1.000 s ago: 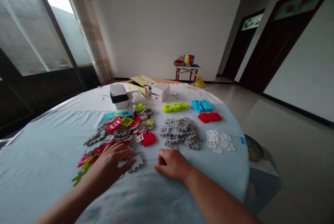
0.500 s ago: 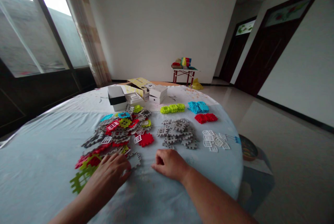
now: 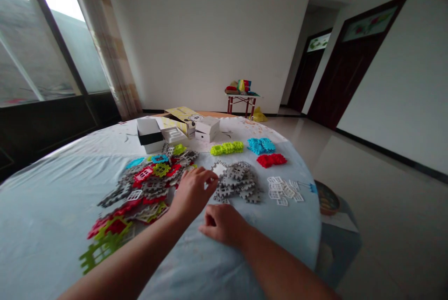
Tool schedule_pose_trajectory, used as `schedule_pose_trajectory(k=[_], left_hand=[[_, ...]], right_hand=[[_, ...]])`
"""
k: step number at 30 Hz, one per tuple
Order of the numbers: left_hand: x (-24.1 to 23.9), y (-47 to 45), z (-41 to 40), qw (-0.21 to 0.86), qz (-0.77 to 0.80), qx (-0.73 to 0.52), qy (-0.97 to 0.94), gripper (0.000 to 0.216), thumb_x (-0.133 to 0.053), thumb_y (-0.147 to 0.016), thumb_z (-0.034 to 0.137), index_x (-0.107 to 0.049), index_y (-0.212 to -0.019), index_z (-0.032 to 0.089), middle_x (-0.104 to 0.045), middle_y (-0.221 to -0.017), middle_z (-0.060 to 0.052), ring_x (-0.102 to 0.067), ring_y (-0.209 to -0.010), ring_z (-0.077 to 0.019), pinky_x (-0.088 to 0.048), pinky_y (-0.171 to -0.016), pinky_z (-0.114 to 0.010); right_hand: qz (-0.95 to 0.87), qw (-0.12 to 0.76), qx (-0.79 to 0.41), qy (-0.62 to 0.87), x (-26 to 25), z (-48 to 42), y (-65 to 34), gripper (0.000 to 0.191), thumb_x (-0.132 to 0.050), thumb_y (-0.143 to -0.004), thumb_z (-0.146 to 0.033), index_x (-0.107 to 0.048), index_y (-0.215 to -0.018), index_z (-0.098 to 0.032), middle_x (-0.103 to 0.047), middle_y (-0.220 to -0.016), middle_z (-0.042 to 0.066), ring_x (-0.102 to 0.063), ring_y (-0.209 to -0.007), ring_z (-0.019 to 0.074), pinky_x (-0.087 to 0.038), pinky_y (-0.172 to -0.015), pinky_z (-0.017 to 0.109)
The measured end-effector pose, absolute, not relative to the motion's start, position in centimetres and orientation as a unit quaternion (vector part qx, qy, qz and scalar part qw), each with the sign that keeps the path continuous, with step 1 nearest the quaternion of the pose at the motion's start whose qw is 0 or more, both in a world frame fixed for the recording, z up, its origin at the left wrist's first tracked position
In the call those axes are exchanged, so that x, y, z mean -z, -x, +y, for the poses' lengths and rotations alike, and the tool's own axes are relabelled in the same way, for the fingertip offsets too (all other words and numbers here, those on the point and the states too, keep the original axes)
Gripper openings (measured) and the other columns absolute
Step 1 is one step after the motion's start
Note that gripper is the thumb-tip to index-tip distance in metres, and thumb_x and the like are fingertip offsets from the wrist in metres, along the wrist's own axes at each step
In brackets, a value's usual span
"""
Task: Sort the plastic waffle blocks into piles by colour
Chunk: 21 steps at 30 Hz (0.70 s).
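Note:
My left hand (image 3: 192,191) reaches forward over the round table (image 3: 52,206) and pinches a grey interlocking tile (image 3: 219,168) just above the sorted grey pile (image 3: 238,181). My right hand (image 3: 222,224) rests on the cloth near me, its fingers curled under with nothing visible in them. A mixed heap of grey, red, green and blue tiles (image 3: 147,183) spreads to the left of my left hand. Separate small groups lie further off: green tiles (image 3: 227,148), blue tiles (image 3: 261,145), red tiles (image 3: 271,160) and white window pieces (image 3: 284,188).
Small white and black boxes (image 3: 150,131) and a yellow carton (image 3: 182,115) stand at the table's far side. A bowl (image 3: 326,197) sits on a low stool right of the table. A small red-legged table (image 3: 241,94) stands by the far wall. Doors are at the right.
My left hand lifted a grey tile from the near edge of the mixed heap and carried it forward and right to the grey pile. The right hand stayed put.

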<state>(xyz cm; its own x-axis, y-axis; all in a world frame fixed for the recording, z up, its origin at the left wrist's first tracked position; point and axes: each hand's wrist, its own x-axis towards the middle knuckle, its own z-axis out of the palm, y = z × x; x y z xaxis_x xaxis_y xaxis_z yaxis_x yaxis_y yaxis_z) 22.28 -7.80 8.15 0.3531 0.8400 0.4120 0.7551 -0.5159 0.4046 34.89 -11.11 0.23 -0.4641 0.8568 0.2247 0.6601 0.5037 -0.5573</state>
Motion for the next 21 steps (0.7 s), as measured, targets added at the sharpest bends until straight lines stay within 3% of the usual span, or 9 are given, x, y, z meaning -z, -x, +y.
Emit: schedule_pose_trajectory(k=[5, 9, 16, 21], left_hand=[[-7.7, -27.0, -4.0, 0.017, 0.481, -0.295, -0.826, 0.022, -0.046, -0.08, 0.03, -0.065, -0.084, 0.022, -0.062, -0.084, -0.005, -0.053, -0.084, -0.0199, -0.032, -0.077, -0.035], [-7.6, -27.9, -2.6, 0.026, 0.478, -0.292, -0.828, 0.028, -0.049, -0.079, 0.035, -0.062, -0.099, 0.021, -0.063, -0.086, -0.005, -0.053, -0.086, -0.0202, -0.032, -0.077, -0.035], [-8.3, -20.5, -3.3, -0.001, 0.518, -0.264, -0.813, 0.029, -0.045, -0.08, 0.04, -0.065, -0.089, 0.021, -0.062, -0.088, -0.006, -0.052, -0.088, -0.0227, -0.03, -0.081, -0.039], [-6.7, -14.6, -4.5, -0.035, 0.54, -0.151, -0.827, 0.03, -0.04, -0.081, 0.039, -0.067, -0.085, 0.024, -0.062, -0.089, -0.006, -0.051, -0.09, -0.0244, -0.03, -0.082, -0.041]], right_hand=[[-0.83, 0.216, -0.208, 0.471, -0.3, -10.9, -34.8, 0.013, -0.059, -0.072, -0.028, -0.052, -0.067, -0.018, -0.056, -0.063, -0.003, -0.046, -0.056, 0.0079, -0.029, -0.053, 0.019], [-0.824, 0.22, -0.223, 0.471, -0.3, -10.9, -34.9, 0.014, -0.059, -0.073, -0.029, -0.052, -0.068, -0.018, -0.055, -0.062, -0.004, -0.046, -0.055, 0.0076, -0.029, -0.052, 0.018], [-0.82, 0.231, -0.237, 0.467, -0.1, -10.9, -35.2, 0.013, -0.06, -0.072, -0.029, -0.053, -0.07, -0.018, -0.057, -0.064, -0.003, -0.047, -0.057, 0.0084, -0.03, -0.053, 0.019], [-0.818, 0.242, -0.25, 0.457, -0.1, -10.8, -35.1, 0.013, -0.058, -0.073, -0.029, -0.054, -0.07, -0.017, -0.057, -0.065, -0.002, -0.049, -0.059, 0.0088, -0.032, -0.054, 0.018]])
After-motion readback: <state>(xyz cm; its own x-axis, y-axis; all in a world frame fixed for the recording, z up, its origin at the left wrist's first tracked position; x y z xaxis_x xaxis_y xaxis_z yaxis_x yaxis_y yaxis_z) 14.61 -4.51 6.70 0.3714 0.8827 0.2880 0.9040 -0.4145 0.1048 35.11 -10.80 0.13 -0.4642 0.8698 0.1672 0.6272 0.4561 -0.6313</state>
